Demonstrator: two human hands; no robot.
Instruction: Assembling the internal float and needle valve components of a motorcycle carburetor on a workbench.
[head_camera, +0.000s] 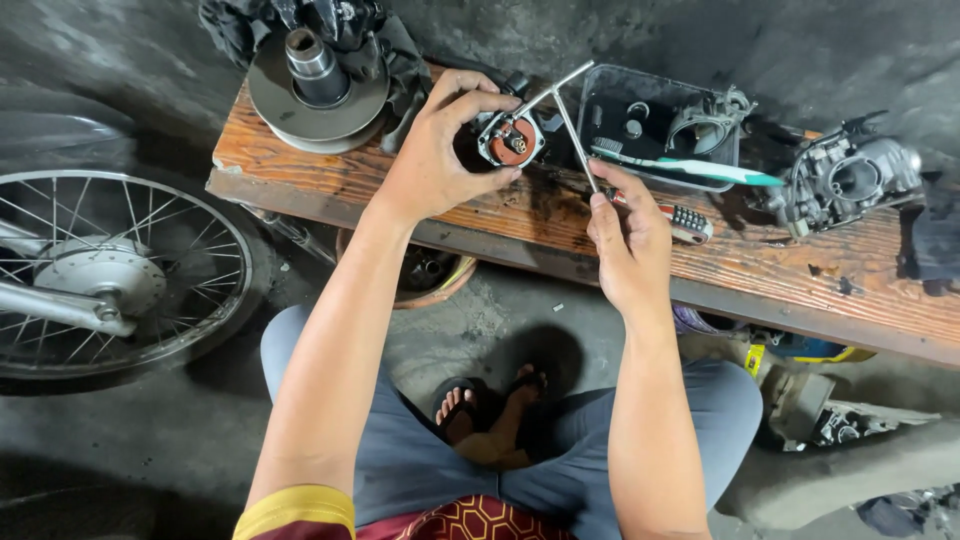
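My left hand (440, 140) grips a small round metal engine part (510, 138) with a copper-coloured centre, held over the wooden bench (420, 190). My right hand (625, 235) pinches the shaft of a metal T-handle wrench (570, 115), whose crossbar lies next to the part. Under my right hand on the bench lies a red and grey tool handle (685, 220). My bent legs and sandalled feet are below the bench.
A clutch pulley (315, 85) sits at the bench's left end. A clear tray (650, 125) holds small parts, with a green and white toothbrush (690, 167) across it. A carburettor (850, 180) is at right. A spoked motorcycle wheel (110, 275) stands left; a bowl (425, 275) lies under the bench.
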